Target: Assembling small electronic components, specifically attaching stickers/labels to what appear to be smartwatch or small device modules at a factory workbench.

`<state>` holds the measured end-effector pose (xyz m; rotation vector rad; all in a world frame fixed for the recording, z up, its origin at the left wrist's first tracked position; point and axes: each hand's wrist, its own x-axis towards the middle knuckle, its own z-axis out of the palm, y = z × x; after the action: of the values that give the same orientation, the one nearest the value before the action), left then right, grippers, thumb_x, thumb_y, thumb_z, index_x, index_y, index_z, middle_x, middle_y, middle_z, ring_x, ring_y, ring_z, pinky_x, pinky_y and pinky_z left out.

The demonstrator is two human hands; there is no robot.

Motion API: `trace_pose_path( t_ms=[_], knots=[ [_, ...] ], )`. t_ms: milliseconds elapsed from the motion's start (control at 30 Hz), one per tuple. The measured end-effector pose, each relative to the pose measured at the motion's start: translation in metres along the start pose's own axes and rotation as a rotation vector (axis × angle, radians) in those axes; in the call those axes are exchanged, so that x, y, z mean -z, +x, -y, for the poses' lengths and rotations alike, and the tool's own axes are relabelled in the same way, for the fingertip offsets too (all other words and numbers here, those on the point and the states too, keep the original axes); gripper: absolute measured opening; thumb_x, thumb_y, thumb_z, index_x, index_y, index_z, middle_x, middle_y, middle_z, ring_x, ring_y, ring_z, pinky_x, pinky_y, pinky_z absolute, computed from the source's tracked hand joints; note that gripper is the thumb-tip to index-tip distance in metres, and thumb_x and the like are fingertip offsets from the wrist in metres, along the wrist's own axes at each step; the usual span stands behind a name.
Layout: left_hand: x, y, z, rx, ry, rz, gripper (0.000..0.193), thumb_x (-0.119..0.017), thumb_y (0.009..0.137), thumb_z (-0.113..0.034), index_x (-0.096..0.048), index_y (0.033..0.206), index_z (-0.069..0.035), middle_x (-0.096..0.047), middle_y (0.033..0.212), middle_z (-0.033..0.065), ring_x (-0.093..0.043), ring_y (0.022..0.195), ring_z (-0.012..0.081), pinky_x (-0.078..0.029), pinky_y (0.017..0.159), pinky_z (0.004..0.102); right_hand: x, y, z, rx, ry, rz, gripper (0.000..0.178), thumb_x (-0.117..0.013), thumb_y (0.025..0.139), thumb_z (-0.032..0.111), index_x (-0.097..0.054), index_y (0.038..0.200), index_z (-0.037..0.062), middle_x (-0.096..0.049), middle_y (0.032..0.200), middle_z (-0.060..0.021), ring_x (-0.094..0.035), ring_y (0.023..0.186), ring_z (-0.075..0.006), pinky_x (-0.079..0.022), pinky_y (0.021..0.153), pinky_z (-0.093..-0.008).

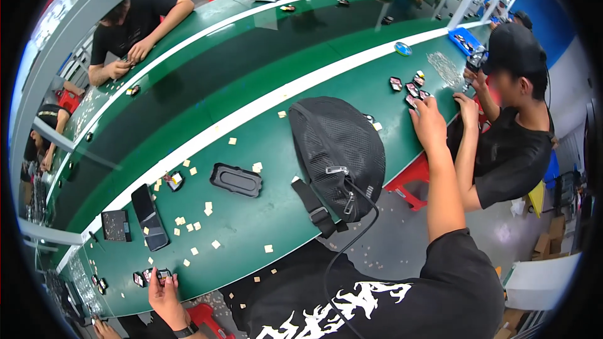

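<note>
My left hand [166,301], with a dark band at the wrist, pinches a small black-cased part [164,274] at the table's near left. Two similar parts with pink and white faces [139,279] lie beside it. Stretched far to the right, my right hand [431,127] has its fingers closed at the edge of another black-cased part [411,101]. That part belongs to a small cluster, with others like it [419,79] around it. What my right fingertips grip is partly hidden.
A black mesh bag [339,157] with a cable stands mid-table. Nearby lie a black tray [236,179], a dark phone-like slab [151,216], an open black box [115,226] and scattered pale squares [208,208]. A co-worker [518,119] sits at right; another [135,31] works across the dark belt [251,56].
</note>
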<state>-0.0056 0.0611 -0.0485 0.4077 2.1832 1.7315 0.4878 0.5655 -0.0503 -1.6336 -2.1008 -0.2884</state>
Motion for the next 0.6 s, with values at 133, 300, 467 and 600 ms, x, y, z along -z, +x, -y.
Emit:
trace_pose_path(
  t_ms=[133, 300, 467, 600],
  knots=[
    [0.034, -0.01, 0.009, -0.024, -0.011, -0.041, 0.042, -0.059, 0.093, 0.007, -0.055, 0.135, 0.007, -0.064, 0.104, 0.0098, -0.066, 0.089, 0.0181, -0.057, 0.082, 0.029, -0.017, 0.022, -0.001, 0.149, -0.153, 0.139, 0.014, -0.056, 0.091, 0.011, -0.066, 0.097, 0.0022, -0.062, 0.115, -0.0186, -0.067, 0.093, -0.0402, -0.056, 0.077, -0.05],
    [0.038, 0.011, 0.005, -0.127, 0.349, -0.001, 0.035, -0.069, 0.089, 0.001, -0.067, 0.124, 0.002, -0.07, 0.105, 0.0068, -0.064, 0.093, 0.0136, -0.051, 0.085, 0.0276, -0.023, 0.033, -0.054, 0.234, -0.085, 0.17, 0.032, -0.056, 0.089, 0.012, -0.069, 0.117, 0.0072, -0.063, 0.121, -0.0184, -0.065, 0.101, -0.0404, -0.053, 0.084, -0.0462],
    [0.056, 0.031, 0.016, -0.292, 0.47, -0.047, 0.034, -0.076, 0.08, -0.004, -0.072, 0.114, -0.001, -0.066, 0.087, 0.0096, -0.065, 0.075, 0.0193, -0.053, 0.075, 0.0301, -0.057, 0.076, -0.114, 0.445, 0.047, 0.253, 0.018, -0.06, 0.084, -0.001, -0.063, 0.1, -0.0057, -0.059, 0.1, -0.0209, -0.061, 0.091, -0.0403, -0.048, 0.078, -0.0434],
    [0.065, 0.031, 0.006, -0.229, 0.581, -0.095, 0.035, -0.076, 0.077, -0.001, -0.072, 0.111, 0.0, -0.065, 0.088, 0.0094, -0.063, 0.072, 0.018, -0.053, 0.077, 0.0325, -0.053, 0.07, -0.095, 0.461, 0.136, 0.245, 0.015, -0.061, 0.083, -0.002, -0.058, 0.096, -0.0073, -0.057, 0.095, -0.0202, -0.06, 0.089, -0.0387, -0.048, 0.078, -0.0401]
  ],
)
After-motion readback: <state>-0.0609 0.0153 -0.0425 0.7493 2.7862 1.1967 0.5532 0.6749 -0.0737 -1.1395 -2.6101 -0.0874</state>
